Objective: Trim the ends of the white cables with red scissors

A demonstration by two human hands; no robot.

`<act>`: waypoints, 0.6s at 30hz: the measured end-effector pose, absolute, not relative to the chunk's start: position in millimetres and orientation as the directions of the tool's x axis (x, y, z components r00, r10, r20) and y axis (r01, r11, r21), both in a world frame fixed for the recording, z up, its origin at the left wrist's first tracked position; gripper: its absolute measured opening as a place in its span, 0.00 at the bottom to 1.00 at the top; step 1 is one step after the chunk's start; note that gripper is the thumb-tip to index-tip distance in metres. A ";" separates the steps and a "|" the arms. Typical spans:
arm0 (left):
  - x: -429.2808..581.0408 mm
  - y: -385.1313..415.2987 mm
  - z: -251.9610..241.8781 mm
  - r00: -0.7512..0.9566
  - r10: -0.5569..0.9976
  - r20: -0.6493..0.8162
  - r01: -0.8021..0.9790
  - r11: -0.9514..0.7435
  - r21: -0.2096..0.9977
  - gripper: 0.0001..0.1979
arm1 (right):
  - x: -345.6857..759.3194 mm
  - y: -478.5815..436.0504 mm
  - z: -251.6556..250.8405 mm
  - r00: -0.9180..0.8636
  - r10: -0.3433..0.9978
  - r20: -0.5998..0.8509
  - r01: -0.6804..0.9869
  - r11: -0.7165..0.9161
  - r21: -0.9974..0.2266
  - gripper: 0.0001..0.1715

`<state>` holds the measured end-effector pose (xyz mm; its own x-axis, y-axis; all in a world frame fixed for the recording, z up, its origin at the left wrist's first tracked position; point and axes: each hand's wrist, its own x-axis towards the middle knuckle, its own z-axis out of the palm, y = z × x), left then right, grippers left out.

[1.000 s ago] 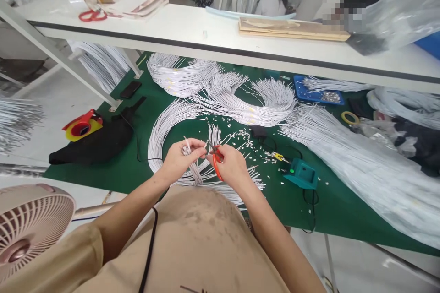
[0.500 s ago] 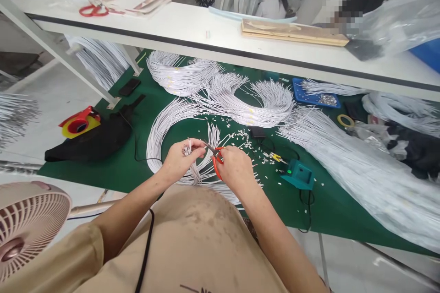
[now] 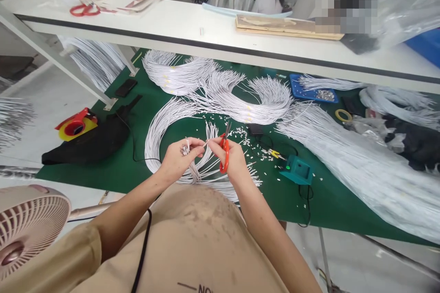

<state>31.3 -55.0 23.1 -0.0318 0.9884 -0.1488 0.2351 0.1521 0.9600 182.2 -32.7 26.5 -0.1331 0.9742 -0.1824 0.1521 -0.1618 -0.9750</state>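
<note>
My left hand (image 3: pixel 181 158) is closed around a bunch of white wires (image 3: pixel 194 171), whose ends poke out above the fingers. Its thumb and forefinger pinch one wire's tip. My right hand (image 3: pixel 231 153) holds red-handled scissors (image 3: pixel 224 155) in its palm, blades pointing up and away from the wires. The thumb and forefinger of that hand meet the same wire tip at the left fingertips. Below and around both hands lies a loose coil of white wires (image 3: pixel 153 132) on the green mat (image 3: pixel 137 171). Small white offcuts (image 3: pixel 240 133) are scattered just beyond the right hand.
Bundled white wires (image 3: pixel 240 107) lie behind the coil. A teal device (image 3: pixel 297 171) and a wire pile in plastic (image 3: pixel 347 165) are at right. A tape dispenser (image 3: pixel 77 126) sits left. A white shelf (image 3: pixel 192 25) spans the back; a fan (image 3: pixel 30 224) stands lower left. People are beyond.
The scissors have swung from pointing at the wire tip to upright in my right palm. My right thumb and forefinger have moved left to the wire tip by my left fingers.
</note>
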 end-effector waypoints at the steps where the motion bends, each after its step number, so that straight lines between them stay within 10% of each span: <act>1: 32.3 -55.6 24.2 -0.033 0.990 -0.140 0.244 0.144 0.959 0.11 | 179.8 -31.9 28.4 -0.127 0.974 -0.188 0.094 -0.177 -0.980 0.12; 11: 33.9 -57.7 20.4 -0.029 0.993 -0.114 0.255 0.117 0.960 0.11 | 172.9 -34.1 25.8 -0.068 0.964 -0.256 -0.064 -0.261 -0.963 0.10; 18: 35.6 -54.0 15.8 0.099 0.980 -0.171 -0.096 0.180 0.979 0.15 | 164.2 -38.8 17.1 -0.146 0.942 -0.302 -0.326 -0.334 -0.884 0.11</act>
<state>35.6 -54.0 15.8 0.0991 0.9803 -0.1707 -0.0964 0.1802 0.9789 164.2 -38.8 17.1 -0.1465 0.9420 -0.3020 -0.3258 -0.3342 -0.8844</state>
